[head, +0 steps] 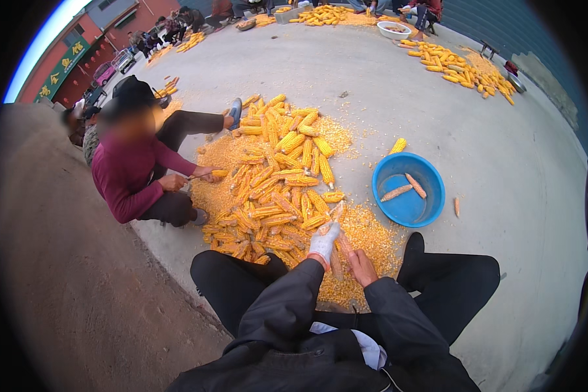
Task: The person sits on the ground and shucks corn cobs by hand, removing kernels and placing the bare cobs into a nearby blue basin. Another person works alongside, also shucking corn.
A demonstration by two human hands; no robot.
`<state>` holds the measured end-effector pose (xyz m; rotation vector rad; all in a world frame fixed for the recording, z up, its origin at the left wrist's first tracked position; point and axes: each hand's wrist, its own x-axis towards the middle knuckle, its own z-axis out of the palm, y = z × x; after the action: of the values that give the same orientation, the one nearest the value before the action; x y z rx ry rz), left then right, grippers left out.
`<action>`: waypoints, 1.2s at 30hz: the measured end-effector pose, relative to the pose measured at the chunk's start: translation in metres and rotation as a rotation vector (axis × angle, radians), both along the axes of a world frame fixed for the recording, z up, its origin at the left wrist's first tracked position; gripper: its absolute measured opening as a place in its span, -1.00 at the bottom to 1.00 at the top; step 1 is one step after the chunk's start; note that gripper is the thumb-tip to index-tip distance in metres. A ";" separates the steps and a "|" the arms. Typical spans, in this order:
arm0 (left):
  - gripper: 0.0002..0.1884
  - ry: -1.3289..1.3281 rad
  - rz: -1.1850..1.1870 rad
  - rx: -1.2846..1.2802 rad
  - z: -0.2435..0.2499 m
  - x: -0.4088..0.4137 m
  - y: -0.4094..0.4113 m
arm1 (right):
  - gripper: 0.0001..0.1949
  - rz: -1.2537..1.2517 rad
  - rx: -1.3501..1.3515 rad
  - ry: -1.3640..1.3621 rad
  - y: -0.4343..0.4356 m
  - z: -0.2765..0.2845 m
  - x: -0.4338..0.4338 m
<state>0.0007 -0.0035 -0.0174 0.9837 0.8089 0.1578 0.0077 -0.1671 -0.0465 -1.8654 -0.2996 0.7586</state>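
My left hand (pixel 324 241), in a white knit glove, is closed around a corn ear (pixel 338 211) whose pale end sticks out past the fingers. My bare right hand (pixel 362 267) grips a stripped reddish corncob (pixel 344 243) close against the glove. Below them another stripped cob (pixel 336 267) shows; whether it lies on the kernels or is held, I cannot tell. Loose kernels (pixel 372 237) spread under both hands, between my knees. A large heap of yellow corn ears (pixel 274 196) rises just beyond my left hand.
A blue plastic basin (pixel 440 201) with two stripped cobs (pixel 396 193) stands front right. One ear (pixel 398 145) and a small cob (pixel 456 207) lie beside it. At left a person (pixel 132 171) works an ear with a thin tool. More corn piles (pixel 458 66) and seated people are farther back.
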 end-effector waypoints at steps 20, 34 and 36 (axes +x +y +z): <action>-0.42 0.195 -0.116 0.547 -0.039 0.003 -0.006 | -0.66 0.016 -0.067 -0.454 0.008 -0.018 -0.012; -0.49 0.206 -0.341 0.788 0.011 -0.006 -0.011 | -0.67 -0.106 0.168 0.704 -0.002 0.045 0.004; -0.48 0.201 -0.386 0.781 0.009 -0.005 -0.011 | -0.66 -0.105 0.155 0.731 -0.006 0.040 0.009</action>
<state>-0.0044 -0.0140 -0.0085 1.8981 0.7283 0.0353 0.0167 -0.1733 -0.0062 -1.3364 0.2012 1.2396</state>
